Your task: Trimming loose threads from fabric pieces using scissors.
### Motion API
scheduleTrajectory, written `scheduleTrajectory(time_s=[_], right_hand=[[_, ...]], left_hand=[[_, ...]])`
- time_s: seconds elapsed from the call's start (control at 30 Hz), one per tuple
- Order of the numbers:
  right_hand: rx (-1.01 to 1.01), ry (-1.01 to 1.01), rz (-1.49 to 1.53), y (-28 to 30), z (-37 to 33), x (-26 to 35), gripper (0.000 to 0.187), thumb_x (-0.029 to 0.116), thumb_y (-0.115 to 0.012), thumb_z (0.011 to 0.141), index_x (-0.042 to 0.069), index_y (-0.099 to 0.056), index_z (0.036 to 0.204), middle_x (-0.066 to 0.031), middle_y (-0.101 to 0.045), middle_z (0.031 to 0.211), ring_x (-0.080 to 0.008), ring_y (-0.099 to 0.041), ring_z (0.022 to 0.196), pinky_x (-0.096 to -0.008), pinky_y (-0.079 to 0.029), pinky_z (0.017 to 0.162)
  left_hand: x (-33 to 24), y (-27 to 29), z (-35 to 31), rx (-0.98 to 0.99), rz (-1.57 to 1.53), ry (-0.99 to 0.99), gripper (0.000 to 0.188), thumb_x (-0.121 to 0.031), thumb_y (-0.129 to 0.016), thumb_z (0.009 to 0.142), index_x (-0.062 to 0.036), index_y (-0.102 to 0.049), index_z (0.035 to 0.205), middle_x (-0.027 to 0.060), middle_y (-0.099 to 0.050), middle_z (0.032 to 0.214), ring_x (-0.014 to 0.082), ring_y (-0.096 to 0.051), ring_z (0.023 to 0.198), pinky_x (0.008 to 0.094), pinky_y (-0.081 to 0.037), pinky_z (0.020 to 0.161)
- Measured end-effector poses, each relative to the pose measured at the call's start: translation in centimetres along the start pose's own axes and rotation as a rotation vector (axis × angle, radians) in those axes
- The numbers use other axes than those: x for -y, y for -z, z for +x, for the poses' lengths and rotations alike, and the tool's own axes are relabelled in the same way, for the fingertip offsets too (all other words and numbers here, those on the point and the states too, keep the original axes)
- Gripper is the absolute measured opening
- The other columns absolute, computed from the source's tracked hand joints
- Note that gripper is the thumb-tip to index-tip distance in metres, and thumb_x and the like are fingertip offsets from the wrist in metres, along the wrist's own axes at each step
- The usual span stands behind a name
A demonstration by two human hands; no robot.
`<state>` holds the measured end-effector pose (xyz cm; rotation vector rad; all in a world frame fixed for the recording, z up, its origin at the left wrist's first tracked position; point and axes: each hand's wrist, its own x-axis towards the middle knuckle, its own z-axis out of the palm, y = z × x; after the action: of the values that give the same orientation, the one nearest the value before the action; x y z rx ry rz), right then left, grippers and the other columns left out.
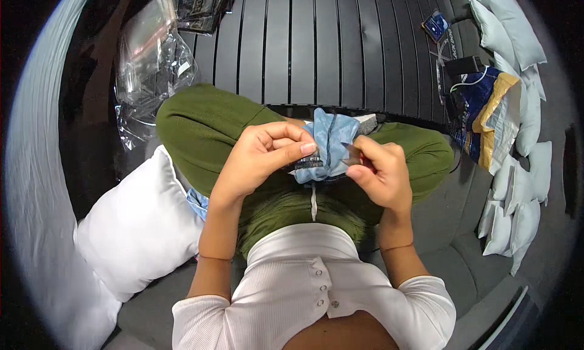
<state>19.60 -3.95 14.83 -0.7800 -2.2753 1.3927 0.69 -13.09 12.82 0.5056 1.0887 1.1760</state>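
A folded light-blue cloth with a dark seam lies over my lap, between my hands. My left hand pinches its left side, thumb on top, beside a dark label-like strip with pale print. On the cloth's right side, my right hand is closed, with index finger and thumb bent toward each other. A small grey pointed piece shows at those fingers; its kind is unclear. The underside of the cloth and the curled fingertips of both hands are partly hidden.
Beyond my crossed legs stands a dark slatted table. Clear plastic bags lie at its left. A blue and gold package and a black box are at the right. White pillow on my left; several small white pouches far right.
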Motion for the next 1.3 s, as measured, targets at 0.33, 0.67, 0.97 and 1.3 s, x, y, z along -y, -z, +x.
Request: scheduleTrajectory(time_s=[0.33, 0.67, 0.97, 1.3], right_hand=[[0.052, 0.017, -0.026, -1.1, -0.1, -0.4, 0.029, 0.025, -0.066, 0.073, 0.002, -0.049, 0.073, -0.0073, -0.041, 0.051, -0.0188, -0.043, 0.041, -0.0267, -0.034, 0.042], [-0.139, -0.151, 0.363, -2.6, 0.6, -1.3, 0.031, 0.008, -0.069, 0.067, 0.007, -0.038, 0.069, 0.0034, -0.037, 0.071, -0.0017, -0.026, 0.053, -0.0165, -0.021, 0.046], [-0.362, -0.284, 0.736, -2.3, 0.1, -2.0, 0.032, 0.003, -0.058, 0.078, 0.012, -0.032, 0.064, 0.0052, -0.040, 0.058, -0.0015, -0.032, 0.049, -0.0177, -0.026, 0.043], [-0.457, -0.365, 0.919, 0.0, 0.1, -4.6, 0.030, 0.005, -0.057, 0.079, 0.014, -0.032, 0.065, 0.0061, -0.039, 0.056, 0.0000, -0.028, 0.039, -0.0163, -0.021, 0.033]], left_hand=[[0.5, -0.1, 0.2, 0.029, -0.134, -0.096, 0.015, -0.004, -0.060, 0.077, 0.0026, -0.055, 0.090, 0.0056, -0.060, 0.082, 0.0086, -0.058, 0.075, 0.0194, -0.045, 0.070], [1.3, -0.2, 0.2, 0.121, -0.270, -0.110, 0.030, 0.001, -0.060, 0.076, 0.0024, -0.052, 0.105, 0.0104, -0.057, 0.102, 0.0137, -0.055, 0.093, 0.0245, -0.044, 0.082], [3.2, 0.3, 0.8, 0.175, -0.104, -0.024, 0.049, -0.005, -0.064, 0.075, -0.0026, -0.038, 0.117, 0.0052, -0.042, 0.111, 0.0086, -0.051, 0.078, 0.0215, -0.043, 0.072], [4.2, 1.3, 1.6, 0.203, 0.131, -0.008, 0.013, -0.012, -0.056, 0.083, -0.0035, -0.053, 0.092, -0.0045, -0.052, 0.079, 0.0031, -0.047, 0.073, 0.0188, -0.039, 0.066]])
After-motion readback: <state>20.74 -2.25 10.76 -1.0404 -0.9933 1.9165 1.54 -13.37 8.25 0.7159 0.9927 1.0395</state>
